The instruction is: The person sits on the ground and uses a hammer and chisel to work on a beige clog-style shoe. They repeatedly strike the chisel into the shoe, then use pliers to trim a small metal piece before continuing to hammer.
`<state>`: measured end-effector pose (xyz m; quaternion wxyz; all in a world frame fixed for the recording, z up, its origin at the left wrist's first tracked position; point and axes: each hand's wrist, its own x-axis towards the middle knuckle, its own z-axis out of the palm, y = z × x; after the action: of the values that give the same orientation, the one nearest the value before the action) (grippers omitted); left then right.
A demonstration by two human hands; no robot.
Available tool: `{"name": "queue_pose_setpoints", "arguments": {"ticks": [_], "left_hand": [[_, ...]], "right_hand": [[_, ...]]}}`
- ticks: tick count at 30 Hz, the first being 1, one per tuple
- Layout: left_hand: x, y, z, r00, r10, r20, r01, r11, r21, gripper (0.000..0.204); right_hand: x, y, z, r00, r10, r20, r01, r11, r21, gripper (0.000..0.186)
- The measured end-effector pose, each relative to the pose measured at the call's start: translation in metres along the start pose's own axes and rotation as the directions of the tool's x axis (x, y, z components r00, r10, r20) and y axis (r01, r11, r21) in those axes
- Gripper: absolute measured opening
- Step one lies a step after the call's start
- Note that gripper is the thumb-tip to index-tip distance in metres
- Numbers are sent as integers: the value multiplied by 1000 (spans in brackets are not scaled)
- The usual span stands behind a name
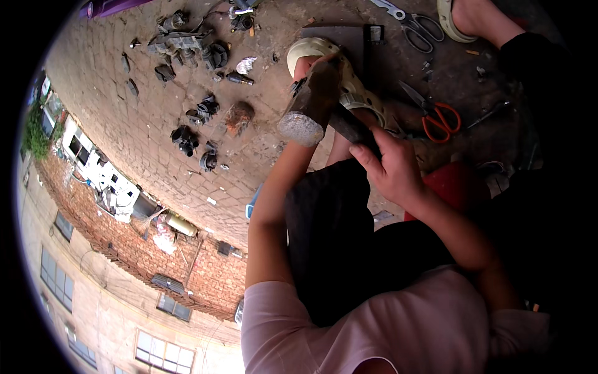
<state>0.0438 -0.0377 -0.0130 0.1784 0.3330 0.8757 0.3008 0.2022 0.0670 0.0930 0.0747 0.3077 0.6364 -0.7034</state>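
We judge the hammer point(313, 101) head-heavy and rigid, best held by its handle point(352, 126), which our right hand point(397, 167) grips; our left, hidden behind the head, we cannot tell.

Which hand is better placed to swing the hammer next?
Likely the right hand: it grips the hammer's handle, while the left forearm runs behind the metal head, which hides much of that hand.

The hammer point(320, 93) has a brown head point(311, 103), grey striking face point(301, 129) and black handle point(353, 128). One pair of scissors point(428, 110) has orange grips point(425, 126); the clogs point(311, 47) are cream, the shirt point(405, 318) pale pink.
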Motion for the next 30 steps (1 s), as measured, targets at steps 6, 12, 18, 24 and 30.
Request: {"name": "queue_pose_setpoints", "arguments": {"ticks": [6,12,18,24,30], "left_hand": [[3,9,-10,999,28,29,-28,1000,-9,31],[5,6,0,901,-418,120,367,584,-724,29],[7,7,-1,993,45,-109,-58,991,-117,36],[-4,-7,6,982,-176,-63,147,937,-316,34],[2,11,0,991,-61,-119,49,994,-101,31]], "right_hand": [[-4,-1,-4,992,-94,80,100,992,-74,31],[7,13,-15,994,-103,-33,96,980,-175,33],[4,32,-22,991,41,-126,-54,993,-109,35],[5,4,-11,990,-93,-107,94,996,1,31],[-3,11,-5,998,-16,57,16,1000,-8,25]]}}
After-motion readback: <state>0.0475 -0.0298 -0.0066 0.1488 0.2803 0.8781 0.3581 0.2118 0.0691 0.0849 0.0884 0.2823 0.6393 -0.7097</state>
